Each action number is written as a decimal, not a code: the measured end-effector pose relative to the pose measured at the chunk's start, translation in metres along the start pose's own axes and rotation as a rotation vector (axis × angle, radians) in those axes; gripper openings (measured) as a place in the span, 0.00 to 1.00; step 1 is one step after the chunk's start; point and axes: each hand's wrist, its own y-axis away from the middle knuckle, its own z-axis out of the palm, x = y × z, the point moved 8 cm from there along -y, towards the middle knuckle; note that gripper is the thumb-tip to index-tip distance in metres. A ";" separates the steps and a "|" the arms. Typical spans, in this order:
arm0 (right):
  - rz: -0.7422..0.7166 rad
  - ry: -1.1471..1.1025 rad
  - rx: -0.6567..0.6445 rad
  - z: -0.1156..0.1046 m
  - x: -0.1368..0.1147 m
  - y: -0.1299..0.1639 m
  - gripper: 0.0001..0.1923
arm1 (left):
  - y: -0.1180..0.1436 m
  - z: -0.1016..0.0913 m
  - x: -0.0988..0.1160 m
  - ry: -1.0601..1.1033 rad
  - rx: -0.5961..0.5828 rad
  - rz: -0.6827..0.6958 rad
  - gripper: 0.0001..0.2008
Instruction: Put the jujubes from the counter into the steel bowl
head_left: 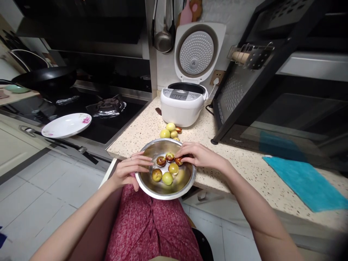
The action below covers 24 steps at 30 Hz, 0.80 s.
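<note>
Your left hand (129, 169) straddles the near-left side of the steel bowl (149, 149), straight fingers inside and thumb outside, probably to steady it; you may be gripping the rim, but I cannot tell. Your right hand (199, 154) reaches over the opposite rim, thumb and fingertips closed on a reddish-brown fruit (178, 161) inside. The bowl juts past the counter (212, 174) above your lap, likely for easy reach, its support hidden. Five other fruits (166, 178) lie loose in it, and its wall should keep them from rolling off.
</note>
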 end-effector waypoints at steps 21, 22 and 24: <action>-0.134 0.046 0.228 -0.014 -0.006 0.000 0.07 | 0.008 0.003 -0.006 0.042 -0.003 -0.020 0.27; -0.141 0.060 0.302 -0.018 -0.011 0.001 0.07 | 0.008 0.003 -0.006 0.047 -0.001 -0.021 0.28; -0.136 0.059 0.455 -0.023 -0.028 0.005 0.09 | 0.007 0.002 -0.006 0.053 0.006 -0.021 0.29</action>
